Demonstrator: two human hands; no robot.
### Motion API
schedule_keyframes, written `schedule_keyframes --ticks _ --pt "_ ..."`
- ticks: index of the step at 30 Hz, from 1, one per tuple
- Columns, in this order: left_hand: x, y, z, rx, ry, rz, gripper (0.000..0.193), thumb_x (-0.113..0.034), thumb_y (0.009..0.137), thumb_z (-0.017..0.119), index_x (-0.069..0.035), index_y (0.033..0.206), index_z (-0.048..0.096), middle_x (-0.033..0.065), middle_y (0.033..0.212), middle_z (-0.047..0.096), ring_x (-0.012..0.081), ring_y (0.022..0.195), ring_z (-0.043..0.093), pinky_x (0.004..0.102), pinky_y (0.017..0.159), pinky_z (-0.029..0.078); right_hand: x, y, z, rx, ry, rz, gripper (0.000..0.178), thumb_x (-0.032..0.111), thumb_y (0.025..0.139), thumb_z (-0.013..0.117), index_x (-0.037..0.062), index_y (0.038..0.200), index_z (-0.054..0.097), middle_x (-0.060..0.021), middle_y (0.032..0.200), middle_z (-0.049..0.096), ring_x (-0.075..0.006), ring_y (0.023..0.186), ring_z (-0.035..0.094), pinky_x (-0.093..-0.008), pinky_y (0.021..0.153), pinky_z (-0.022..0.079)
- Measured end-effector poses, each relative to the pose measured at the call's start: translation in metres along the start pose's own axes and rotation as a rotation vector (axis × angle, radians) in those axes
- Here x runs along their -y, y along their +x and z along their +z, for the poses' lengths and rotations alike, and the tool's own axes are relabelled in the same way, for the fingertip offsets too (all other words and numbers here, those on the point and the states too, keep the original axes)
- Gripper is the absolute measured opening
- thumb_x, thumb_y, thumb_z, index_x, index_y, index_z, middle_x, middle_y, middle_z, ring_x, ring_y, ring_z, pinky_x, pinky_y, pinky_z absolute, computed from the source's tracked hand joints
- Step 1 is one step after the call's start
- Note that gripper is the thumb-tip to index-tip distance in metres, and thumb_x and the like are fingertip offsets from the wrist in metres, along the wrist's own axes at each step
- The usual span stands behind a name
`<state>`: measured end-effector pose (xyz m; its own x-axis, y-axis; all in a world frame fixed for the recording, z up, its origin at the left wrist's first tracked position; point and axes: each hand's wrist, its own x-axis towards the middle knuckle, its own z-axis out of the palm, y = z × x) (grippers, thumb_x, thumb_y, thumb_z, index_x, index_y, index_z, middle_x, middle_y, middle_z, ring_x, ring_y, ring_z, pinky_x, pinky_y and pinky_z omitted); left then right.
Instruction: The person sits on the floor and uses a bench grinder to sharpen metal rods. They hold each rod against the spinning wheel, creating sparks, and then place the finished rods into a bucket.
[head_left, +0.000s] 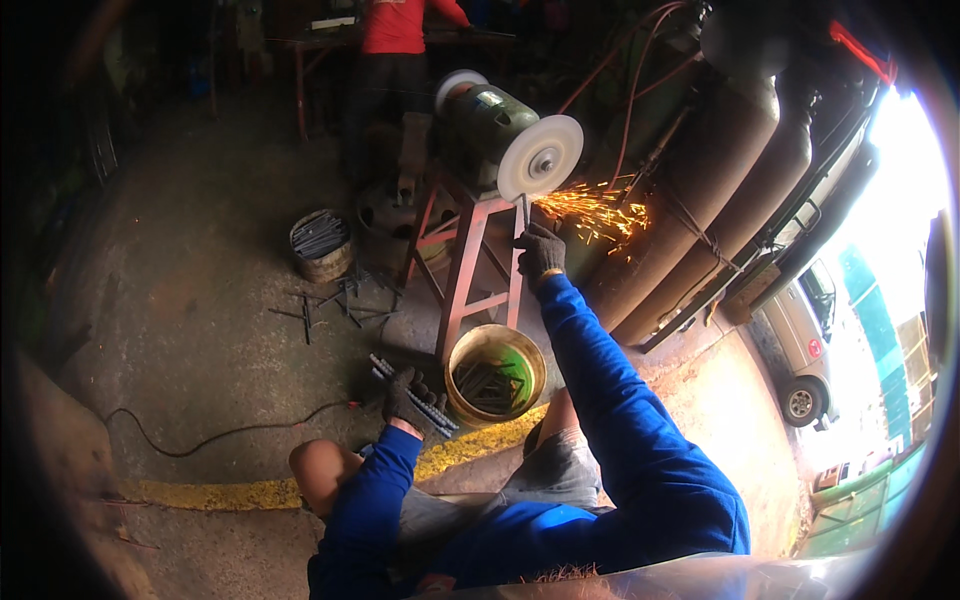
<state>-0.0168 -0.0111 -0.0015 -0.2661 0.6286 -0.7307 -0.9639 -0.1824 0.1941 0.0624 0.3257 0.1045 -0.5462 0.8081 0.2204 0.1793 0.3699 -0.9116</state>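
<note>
My gloved right hand [541, 252] is closed on a short metal rod [525, 208], its upper end against the lower edge of the pale grinding wheel [541, 158]. Orange sparks [598, 208] spray off to the right from that contact. The wheel sits on a green bench grinder [490, 120] atop a red metal stand [466, 265]. Lower down, my gloved left hand [407, 398] grips several ribbed steel rods [436, 418], whose ends stick out on both sides. Just right of it stands a round bucket [457, 352] with dark rod pieces inside.
Another bucket full of rods [320, 240] stands left of the stand, with loose rods [350, 300] scattered on the floor. Tall gas cylinders [715, 170] lean at the right. A cable [220, 437] crosses the floor. A person in red [393, 25] works behind; a vehicle [798, 340] stands outside.
</note>
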Motion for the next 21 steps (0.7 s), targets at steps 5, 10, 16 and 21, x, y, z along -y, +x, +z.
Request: schedule_keyframes --ticks 5,10,16,21 --pt "0.005 0.002 0.009 0.032 0.024 -0.002 0.018 -0.034 0.082 0.063 -0.02 0.074 0.055 -0.0041 0.053 0.044 0.0171 0.051 0.043 0.0434 0.071 0.044 0.009 0.006 -0.027 -0.269 -0.604 -0.149 0.015 0.018 0.08 0.058 0.0083 0.088 0.067 -0.0107 0.083 0.066 -0.0299 0.079 0.064 -0.0379 0.067 0.051" --pt "0.003 -0.004 0.002 0.038 0.013 0.024 0.017 -0.033 0.082 0.063 -0.019 0.079 0.054 -0.0046 0.053 0.043 0.0165 0.052 0.042 0.0425 0.071 0.043 0.074 -0.014 -0.043 -0.224 -0.931 -0.073 0.029 0.027 0.084 0.051 0.019 0.107 0.066 -0.0121 0.1 0.067 -0.0342 0.094 0.062 -0.0438 0.08 0.049" --pt "0.008 0.002 0.008 0.045 0.031 0.019 0.018 -0.034 0.082 0.063 -0.019 0.08 0.053 -0.0044 0.053 0.042 0.0157 0.051 0.039 0.0419 0.072 0.042 0.099 -0.005 -0.073 -0.136 -1.025 -0.081 0.026 0.03 0.083 0.056 0.0255 0.105 0.068 -0.0116 0.098 0.067 -0.0328 0.09 0.064 -0.0424 0.077 0.05" --pt "0.008 0.003 0.014 0.066 0.027 0.024 0.017 -0.034 0.082 0.062 -0.02 0.078 0.054 -0.0044 0.053 0.042 0.0161 0.051 0.041 0.0418 0.07 0.042 0.065 0.016 -0.074 -0.091 -0.922 -0.289 0.024 0.026 0.08 0.063 0.0184 0.102 0.069 -0.0156 0.099 0.066 -0.0331 0.085 0.065 -0.0409 0.075 0.05"
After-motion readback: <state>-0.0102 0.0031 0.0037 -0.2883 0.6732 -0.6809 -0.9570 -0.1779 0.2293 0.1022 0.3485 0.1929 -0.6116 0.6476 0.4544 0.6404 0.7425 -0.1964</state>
